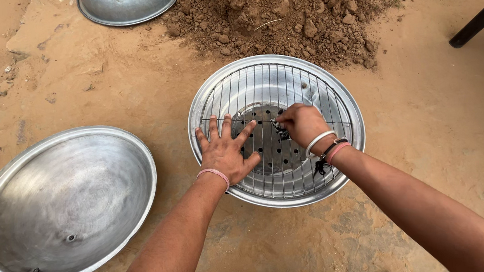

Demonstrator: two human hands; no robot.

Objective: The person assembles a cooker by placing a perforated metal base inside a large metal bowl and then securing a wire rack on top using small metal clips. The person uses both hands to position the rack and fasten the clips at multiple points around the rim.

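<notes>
Flat left hand [225, 151] on round wire grate [284, 88]; right hand [303, 124] pinching dark lump [281, 130].

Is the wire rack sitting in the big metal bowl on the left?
No, the wire rack lies across the middle metal basin under both hands, while the left bowl holds nothing.

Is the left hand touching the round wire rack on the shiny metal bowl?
Touching. The head view shows the left hand pressed flat, fingers spread, on the round wire rack over the shiny metal bowl, with no gap visible beneath the palm.
</notes>
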